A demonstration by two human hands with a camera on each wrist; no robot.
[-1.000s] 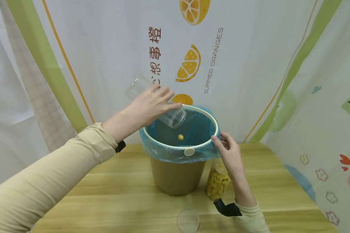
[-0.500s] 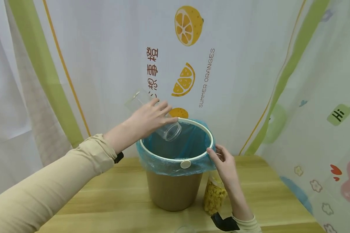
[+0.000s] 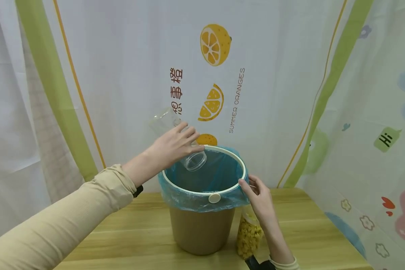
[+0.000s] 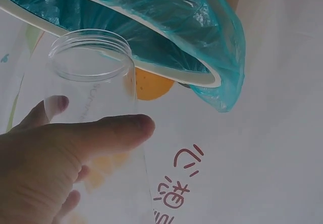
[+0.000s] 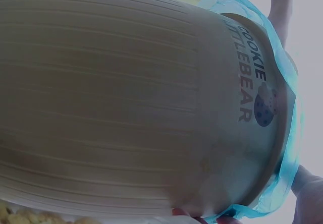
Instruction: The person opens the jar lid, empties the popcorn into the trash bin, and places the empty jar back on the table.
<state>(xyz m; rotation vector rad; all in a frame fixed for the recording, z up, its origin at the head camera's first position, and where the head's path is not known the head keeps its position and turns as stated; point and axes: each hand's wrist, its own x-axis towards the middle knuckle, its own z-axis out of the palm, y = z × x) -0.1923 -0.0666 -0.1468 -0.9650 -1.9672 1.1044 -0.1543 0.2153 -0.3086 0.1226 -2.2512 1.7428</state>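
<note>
clr jar (image 3: 164, 120) in l grip (image 3: 171, 145), tilted dn, mouth (image 4: 91, 76) past thumb (image 4: 113, 134)

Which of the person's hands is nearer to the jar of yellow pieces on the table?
The right hand, gripping the rim of the bin just above the jar of yellow pieces. The left hand is farther, holding the clear jar toward the bin's left edge.

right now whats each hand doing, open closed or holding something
Left hand: holding the clear cylindrical jar.
Right hand: holding the white oval rim of the brown round bin.
</note>
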